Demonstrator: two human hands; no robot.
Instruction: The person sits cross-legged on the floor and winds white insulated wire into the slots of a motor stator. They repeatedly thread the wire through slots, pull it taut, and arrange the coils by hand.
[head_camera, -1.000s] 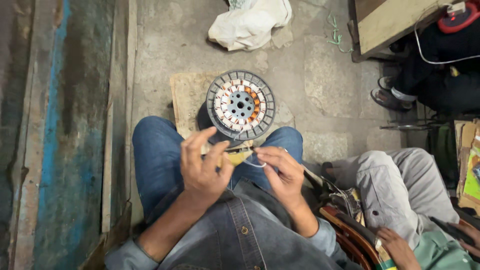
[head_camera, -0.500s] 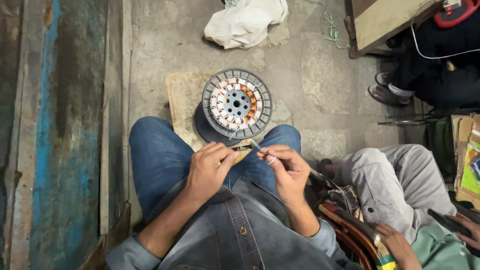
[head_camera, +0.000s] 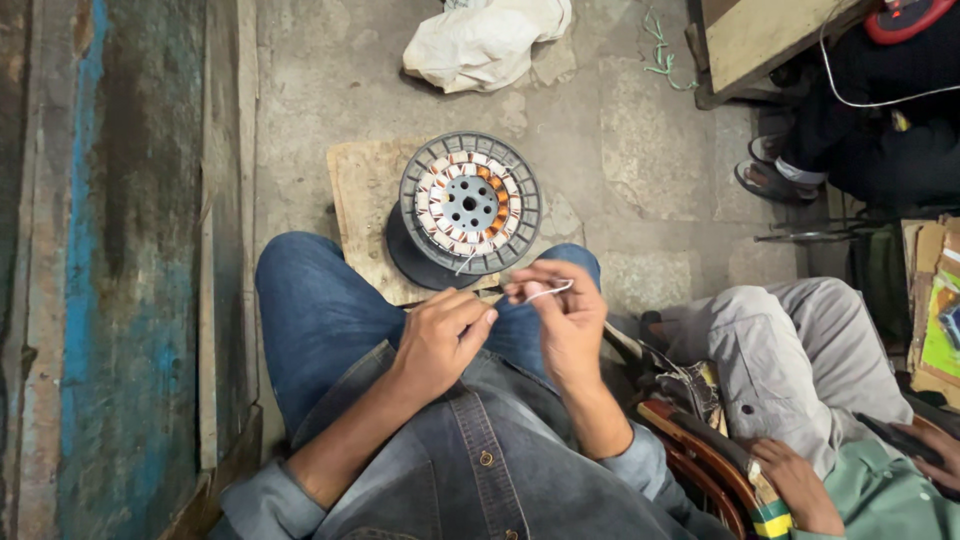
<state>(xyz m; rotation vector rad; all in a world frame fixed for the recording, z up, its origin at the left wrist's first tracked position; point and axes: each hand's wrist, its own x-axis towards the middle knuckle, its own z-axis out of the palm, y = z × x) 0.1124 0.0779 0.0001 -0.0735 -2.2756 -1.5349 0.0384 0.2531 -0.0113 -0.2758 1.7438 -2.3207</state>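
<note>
Left hand (head_camera: 440, 335) curled loosely, knuckles up, fingers bent inward toward right. Right hand (head_camera: 562, 315) raised slightly higher, thumb and forefinger pinched together, apparently gripping something thin. Both forearms angled inward from rolled denim sleeves, hands close, not touching.

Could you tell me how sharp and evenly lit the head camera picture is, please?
Head view: light is soft and even, with no glare; the round motor core and both the left hand and right hand are sharp; the top right corner falls into dark shadow; straight edges at the left bow slightly from the wide lens.
</note>
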